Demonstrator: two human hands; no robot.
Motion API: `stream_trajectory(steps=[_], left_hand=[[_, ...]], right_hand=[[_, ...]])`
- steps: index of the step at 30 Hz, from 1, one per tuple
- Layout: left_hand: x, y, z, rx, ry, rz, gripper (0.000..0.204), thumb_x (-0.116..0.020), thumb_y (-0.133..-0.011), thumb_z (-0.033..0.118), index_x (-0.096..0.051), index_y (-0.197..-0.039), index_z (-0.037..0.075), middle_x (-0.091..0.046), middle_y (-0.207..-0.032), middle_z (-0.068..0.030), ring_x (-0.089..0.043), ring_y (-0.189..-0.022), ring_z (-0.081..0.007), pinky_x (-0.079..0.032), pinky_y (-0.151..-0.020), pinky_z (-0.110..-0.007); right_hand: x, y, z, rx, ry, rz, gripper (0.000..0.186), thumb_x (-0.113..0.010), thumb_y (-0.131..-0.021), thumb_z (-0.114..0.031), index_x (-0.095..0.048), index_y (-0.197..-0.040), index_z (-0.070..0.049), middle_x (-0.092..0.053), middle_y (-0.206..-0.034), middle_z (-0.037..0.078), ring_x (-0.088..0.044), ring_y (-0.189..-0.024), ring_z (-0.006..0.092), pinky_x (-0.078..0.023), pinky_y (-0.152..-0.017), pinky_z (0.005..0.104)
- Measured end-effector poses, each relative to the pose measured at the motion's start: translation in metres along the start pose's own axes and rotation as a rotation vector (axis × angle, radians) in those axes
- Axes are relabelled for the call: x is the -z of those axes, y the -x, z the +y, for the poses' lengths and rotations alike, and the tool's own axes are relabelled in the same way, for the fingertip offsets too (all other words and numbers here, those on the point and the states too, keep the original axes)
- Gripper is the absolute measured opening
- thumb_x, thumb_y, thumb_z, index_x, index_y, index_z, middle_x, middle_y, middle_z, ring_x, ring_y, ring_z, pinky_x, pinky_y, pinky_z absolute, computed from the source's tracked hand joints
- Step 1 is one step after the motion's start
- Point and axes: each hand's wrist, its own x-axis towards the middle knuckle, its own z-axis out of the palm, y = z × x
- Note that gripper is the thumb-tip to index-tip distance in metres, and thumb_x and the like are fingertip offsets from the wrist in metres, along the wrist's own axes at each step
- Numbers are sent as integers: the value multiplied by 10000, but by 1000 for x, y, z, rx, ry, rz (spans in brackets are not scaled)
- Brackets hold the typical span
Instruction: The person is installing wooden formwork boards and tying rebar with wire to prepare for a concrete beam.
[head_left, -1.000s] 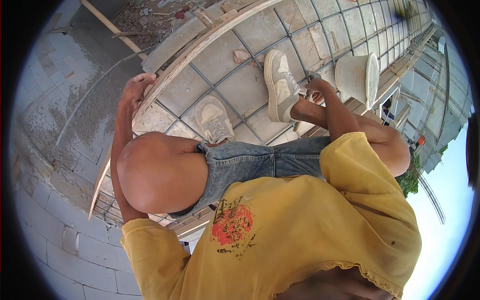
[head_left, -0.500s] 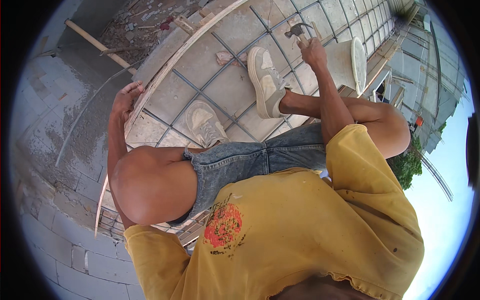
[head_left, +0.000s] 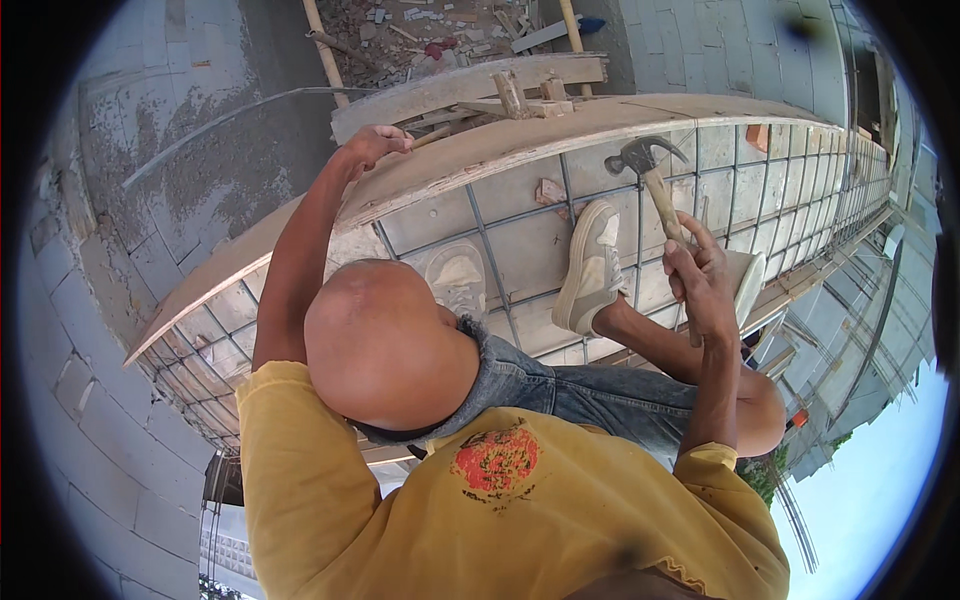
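Observation:
My right hand (head_left: pixel 702 275) grips a claw hammer (head_left: pixel 658 195) by its wooden handle, in front of my right shin. The steel head points up and away, above the rebar grid (head_left: pixel 485 235). Across the far side of the grid runs a long plywood board (head_left: pixel 440 175) standing on edge. At its outer face, my left hand (head_left: pixel 372 147) is closed with the fingertips pinched together. Whatever lies between those fingers is too small to make out. A short strip of wood (head_left: pixel 430 137) shows just beyond them.
Wooden braces (head_left: pixel 510 95) and a thick timber (head_left: pixel 470 88) sit outside the board. A pale bucket (head_left: pixel 748 285) stands right of my foot. A brick fragment (head_left: pixel 549 191) lies under the bars. Rubble (head_left: pixel 430 30) covers lower ground beyond; a block wall (head_left: pixel 100 450) rises at left.
My view has turned, so the board now runs more across it. The hammer is raised closer to me, its handle more visible. My left hand has shifted along the board, fingers pinched.

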Motion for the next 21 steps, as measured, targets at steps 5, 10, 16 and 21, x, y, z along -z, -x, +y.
stream_trajectory(steps=[5,10,16,21], left_hand=[[-7,-9,-5,26,-3,-40,284,-679,-848,297,-697,-1073,123,-680,-988,36,-452,-689,-73,-267,-521,-259],[-4,-4,-16,22,53,-41,315,-698,-836,360,-709,-1058,137,-682,-1012,11,-514,-993,-158,-331,-705,-291],[-2,-2,-12,28,57,21,221,-717,-831,289,-731,-956,108,-697,-937,8,-445,-762,-119,-296,-601,-287],[-8,1,-12,3,45,74,158,-722,-825,218,-739,-874,70,-716,-888,-8,-477,-605,-93,-370,-566,-273]], right_hand=[[-10,5,-5,55,-178,-20,564,-574,-947,-185,-342,-1425,5,-521,-686,-1,-432,-488,48,-325,-420,198],[-8,-6,-28,130,98,-85,564,-584,-939,-171,-354,-1428,-11,-554,-758,29,-496,-608,91,-420,-572,230],[-25,-28,-69,231,249,-192,449,-558,-943,-161,-463,-1373,-75,-579,-1009,87,-544,-829,118,-445,-773,269],[-42,-60,-121,300,542,-254,488,-484,-976,-268,-407,-1425,-92,-580,-1187,174,-567,-1074,267,-444,-944,369]])
